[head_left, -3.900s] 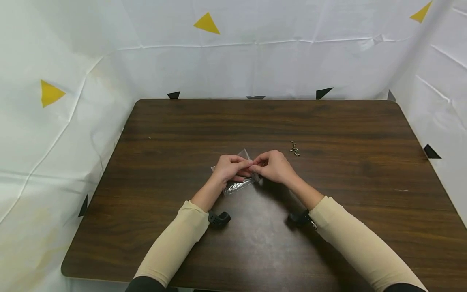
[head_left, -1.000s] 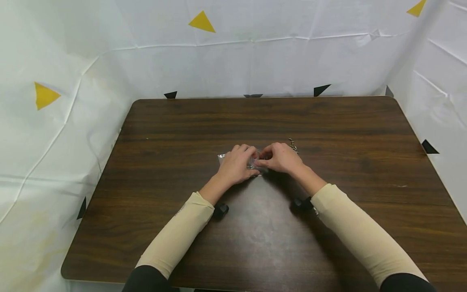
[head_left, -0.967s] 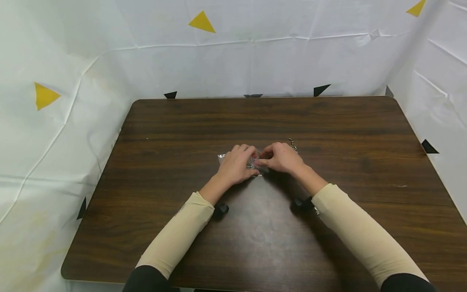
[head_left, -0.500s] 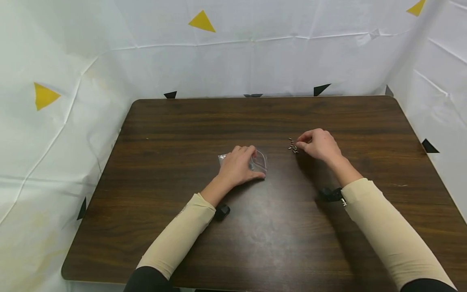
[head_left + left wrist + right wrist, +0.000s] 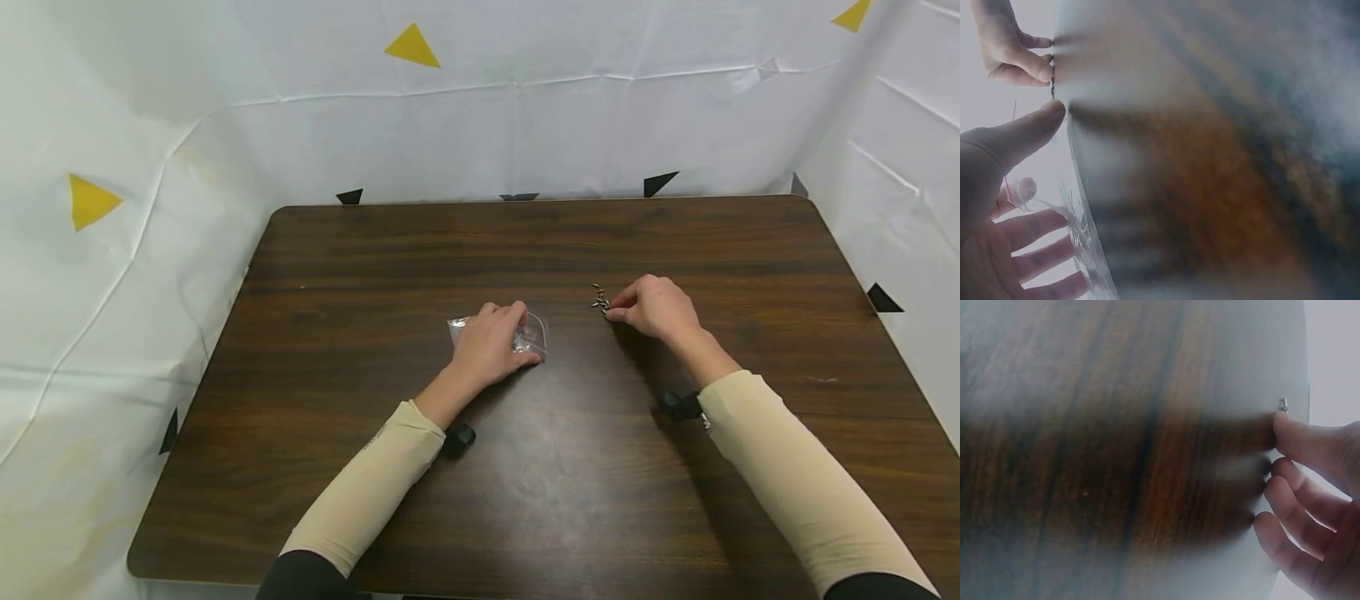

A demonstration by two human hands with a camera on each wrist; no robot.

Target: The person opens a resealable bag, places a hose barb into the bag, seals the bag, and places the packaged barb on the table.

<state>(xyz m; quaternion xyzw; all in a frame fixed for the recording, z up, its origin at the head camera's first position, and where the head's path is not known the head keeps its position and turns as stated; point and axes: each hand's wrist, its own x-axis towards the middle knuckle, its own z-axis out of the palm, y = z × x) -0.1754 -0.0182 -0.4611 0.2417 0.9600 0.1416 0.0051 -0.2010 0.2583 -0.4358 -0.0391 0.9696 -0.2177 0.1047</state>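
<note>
My left hand [image 5: 489, 340] holds down a clear plastic zip bag [image 5: 530, 335] on the table, its thumb spread at the bag's near edge. In the left wrist view the bag's film [image 5: 1088, 240] lies against the fingers, with the thumb apart from them. Right of the bag, my right hand [image 5: 658, 307] has its fingertips bent down onto a small pile of thin metal pieces [image 5: 598, 298], screw-like but too small to name. One metal piece [image 5: 1283, 404] stands out just beyond the thumb in the right wrist view. Whether the fingertips pinch a piece is hidden.
Both hands work over a brown wood-grain table [image 5: 375, 275] with rounded corners. White sheeting [image 5: 480, 142] hangs behind it and at both sides. Dark wrist cameras [image 5: 457, 440] stick out under the forearms, close above the tabletop.
My right hand has left the bag and moved right to the metal pieces; over the last half second it shifts slightly towards me there. The left hand stays on the bag.
</note>
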